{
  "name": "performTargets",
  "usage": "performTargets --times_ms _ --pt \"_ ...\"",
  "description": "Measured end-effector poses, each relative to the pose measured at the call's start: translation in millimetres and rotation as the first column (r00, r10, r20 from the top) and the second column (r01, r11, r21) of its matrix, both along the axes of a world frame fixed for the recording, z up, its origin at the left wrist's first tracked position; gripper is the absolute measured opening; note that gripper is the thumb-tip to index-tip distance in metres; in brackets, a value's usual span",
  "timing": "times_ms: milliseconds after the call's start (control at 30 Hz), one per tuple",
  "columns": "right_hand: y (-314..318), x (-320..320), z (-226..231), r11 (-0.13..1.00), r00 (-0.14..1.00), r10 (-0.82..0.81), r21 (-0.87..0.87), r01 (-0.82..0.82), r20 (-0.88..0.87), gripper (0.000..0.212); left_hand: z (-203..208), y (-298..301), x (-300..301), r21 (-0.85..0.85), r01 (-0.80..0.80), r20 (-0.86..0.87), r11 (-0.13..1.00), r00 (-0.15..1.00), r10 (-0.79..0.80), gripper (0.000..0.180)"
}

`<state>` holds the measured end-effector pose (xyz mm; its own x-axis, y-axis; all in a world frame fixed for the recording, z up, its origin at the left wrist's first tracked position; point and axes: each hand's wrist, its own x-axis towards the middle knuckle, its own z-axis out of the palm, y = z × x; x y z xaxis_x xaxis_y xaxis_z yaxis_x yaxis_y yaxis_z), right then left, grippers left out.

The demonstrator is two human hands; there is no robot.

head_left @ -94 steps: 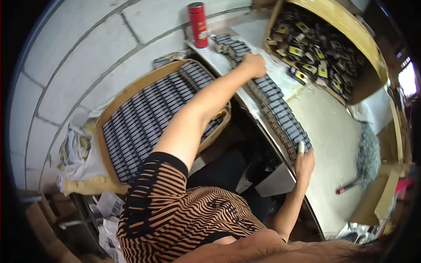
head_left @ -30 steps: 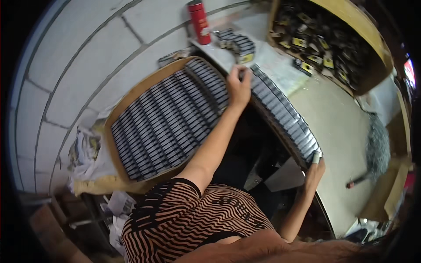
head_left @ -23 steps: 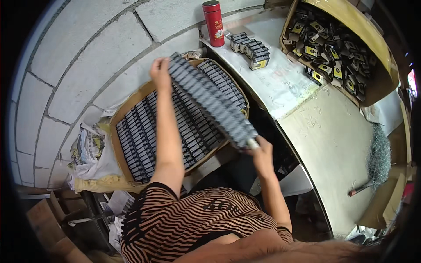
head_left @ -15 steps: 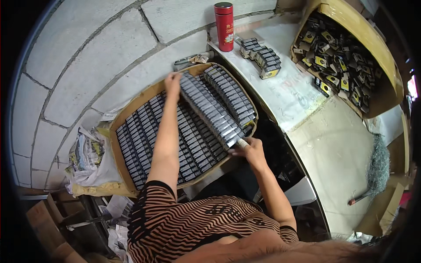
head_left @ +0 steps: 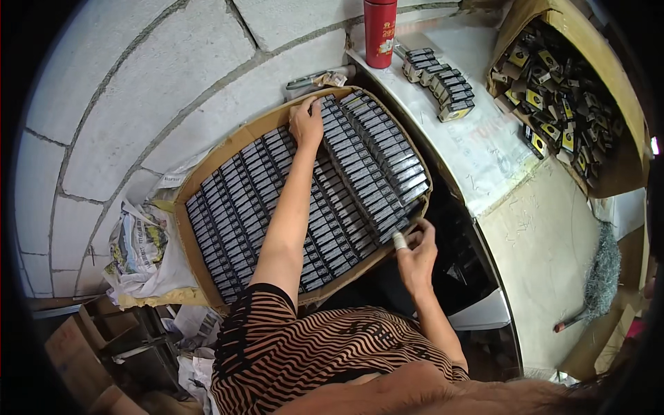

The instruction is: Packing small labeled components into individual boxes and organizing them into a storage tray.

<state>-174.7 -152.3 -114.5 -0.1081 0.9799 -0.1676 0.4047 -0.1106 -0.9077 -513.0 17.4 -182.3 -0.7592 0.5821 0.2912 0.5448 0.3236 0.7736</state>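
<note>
A long row of small dark boxes (head_left: 360, 166) lies in an open cardboard carton (head_left: 190, 242), among several similar rows (head_left: 238, 214). My left hand (head_left: 306, 123) is closed with curled fingers at the far end of this row, by the carton's far wall. At the row's near end is my right hand (head_left: 416, 259), its thumb in a white wrap against the last boxes. The right fingers stand apart from the thumb, beside the carton's near right corner. Another row (head_left: 393, 149) sits along the right wall, slightly higher.
On the table (head_left: 532, 221) to the right are a red flask (head_left: 380, 34), a short curved row of boxes (head_left: 440, 83) and a tipped carton (head_left: 615, 166) of loose yellow-and-black boxes. Green mesh (head_left: 603, 273) lies farther right. A block wall (head_left: 124, 104) and crumpled bags (head_left: 142, 242) are left.
The row of boxes between my hands has gone down into the carton and now lies beside the others. My right hand has loosened from its near end. The whole view has shifted slightly.
</note>
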Motion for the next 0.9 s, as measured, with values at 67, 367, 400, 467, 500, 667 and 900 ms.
performTargets --times_ms 67,367,400,467,500,667,900 --pt "10.8 9.0 -1.8 0.998 0.997 -0.056 -0.016 0.055 -0.052 0.039 12.4 -2.2 4.7 -0.086 0.018 0.036 0.996 0.999 -0.015 0.034" --pt "10.9 8.0 19.0 0.973 0.936 0.072 0.181 -0.141 0.346 0.033 20.7 -14.5 -3.0 -0.254 -0.028 -0.131 0.967 0.991 -0.006 0.042" --pt "14.2 10.8 14.0 0.964 0.926 0.064 0.218 -0.154 0.371 0.032 19.7 -14.4 -1.5 -0.236 -0.07 -0.141 0.969 0.989 0.037 0.045" --pt "22.2 17.2 14.4 0.967 0.932 0.1 0.186 -0.173 0.348 0.03 23.7 -15.3 2.9 -0.244 -0.079 -0.107 0.967 0.993 0.055 0.046" --pt "22.3 20.8 13.3 0.968 0.934 0.095 0.185 -0.167 0.344 0.03 19.9 -14.3 1.1 -0.22 -0.073 -0.097 0.973 0.994 0.053 0.049" --pt "16.5 31.1 21.6 0.944 0.965 0.061 0.3 -0.139 0.255 0.028 14.5 -22.4 5.0 0.032 -0.131 0.025 0.991 0.991 0.13 0.058" --pt "15.5 13.3 17.8 0.777 0.842 0.08 0.495 -0.388 0.534 0.066 -1.2 -23.9 35.9 0.276 0.017 0.366 0.961 0.923 -0.121 0.068"
